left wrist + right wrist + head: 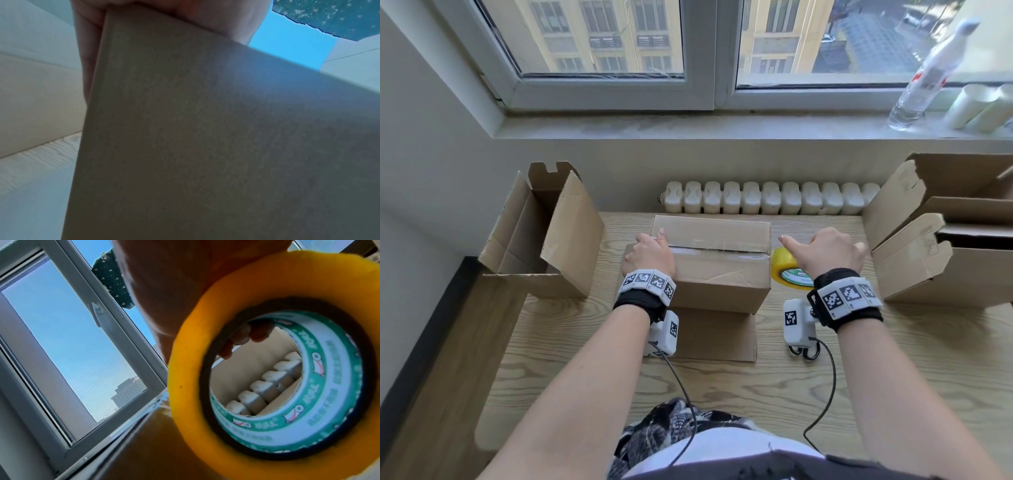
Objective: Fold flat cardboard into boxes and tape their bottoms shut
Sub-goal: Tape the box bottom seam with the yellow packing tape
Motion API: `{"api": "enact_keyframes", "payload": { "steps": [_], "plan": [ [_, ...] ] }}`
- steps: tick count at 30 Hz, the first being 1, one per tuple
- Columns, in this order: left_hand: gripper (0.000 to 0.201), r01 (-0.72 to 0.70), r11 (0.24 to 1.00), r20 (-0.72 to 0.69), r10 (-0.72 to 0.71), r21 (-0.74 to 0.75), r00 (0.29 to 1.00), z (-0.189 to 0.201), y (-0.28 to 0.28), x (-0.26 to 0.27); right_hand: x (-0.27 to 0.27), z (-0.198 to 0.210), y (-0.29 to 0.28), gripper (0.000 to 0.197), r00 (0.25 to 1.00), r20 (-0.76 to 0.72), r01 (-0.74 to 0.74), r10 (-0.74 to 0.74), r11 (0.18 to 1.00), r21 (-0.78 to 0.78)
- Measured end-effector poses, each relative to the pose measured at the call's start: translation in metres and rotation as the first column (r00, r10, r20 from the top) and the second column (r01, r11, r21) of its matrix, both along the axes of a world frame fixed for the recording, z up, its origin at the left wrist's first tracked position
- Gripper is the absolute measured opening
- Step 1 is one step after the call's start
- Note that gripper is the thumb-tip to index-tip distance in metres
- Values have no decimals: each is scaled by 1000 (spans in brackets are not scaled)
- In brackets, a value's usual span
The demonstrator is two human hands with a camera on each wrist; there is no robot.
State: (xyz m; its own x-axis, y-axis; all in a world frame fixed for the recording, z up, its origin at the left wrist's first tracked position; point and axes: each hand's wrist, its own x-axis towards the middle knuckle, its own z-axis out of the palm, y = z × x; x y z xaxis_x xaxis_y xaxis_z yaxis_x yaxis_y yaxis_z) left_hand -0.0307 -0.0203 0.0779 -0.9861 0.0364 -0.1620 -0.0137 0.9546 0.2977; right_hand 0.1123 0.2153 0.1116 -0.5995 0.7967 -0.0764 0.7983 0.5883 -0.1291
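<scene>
The left hand (650,251) curls over the left end of the box (717,260) – its seam taped, resting on flat cardboard (717,334) on the bench (756,387) – while just right of it the right hand (825,251) grips the yellow tape roll (786,270).
</scene>
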Motion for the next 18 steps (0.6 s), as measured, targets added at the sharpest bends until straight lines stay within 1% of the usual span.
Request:
{"api": "enact_keyframes", "payload": {
  "steps": [2,4,6,8,10,11,12,15,18],
  "plan": [
    [54,-6,1000,10,6,-29,1000,2,3,3,0,-3,0,66,1000,-18,-17,16,1000,-23],
    [61,13,994,16,-12,-109,1000,3,4,5,1,-5,1,64,998,-45,-39,37,999,-38],
    [63,86,967,-40,-98,-239,994,6,8,4,1,-6,2,63,996,-60,-69,67,997,-27],
    [62,201,926,-83,-239,-320,968,8,15,3,-1,-6,2,63,995,-53,-90,89,996,-12],
    [61,305,905,-69,-339,-297,938,7,23,6,-4,-6,3,63,995,-39,-93,93,996,-3],
    [63,325,906,-51,-351,-272,935,7,27,10,-5,-5,2,64,995,-28,-96,96,995,4],
    [65,326,908,-41,-348,-264,937,5,30,14,-6,-5,2,64,995,-17,-100,100,995,13],
    [72,299,903,-50,-330,-308,943,1,38,21,-7,-6,2,62,993,6,-114,114,993,35],
    [76,267,928,-36,-285,-259,958,2,42,20,-10,-6,2,62,991,6,-133,133,990,53]
  ]
}}
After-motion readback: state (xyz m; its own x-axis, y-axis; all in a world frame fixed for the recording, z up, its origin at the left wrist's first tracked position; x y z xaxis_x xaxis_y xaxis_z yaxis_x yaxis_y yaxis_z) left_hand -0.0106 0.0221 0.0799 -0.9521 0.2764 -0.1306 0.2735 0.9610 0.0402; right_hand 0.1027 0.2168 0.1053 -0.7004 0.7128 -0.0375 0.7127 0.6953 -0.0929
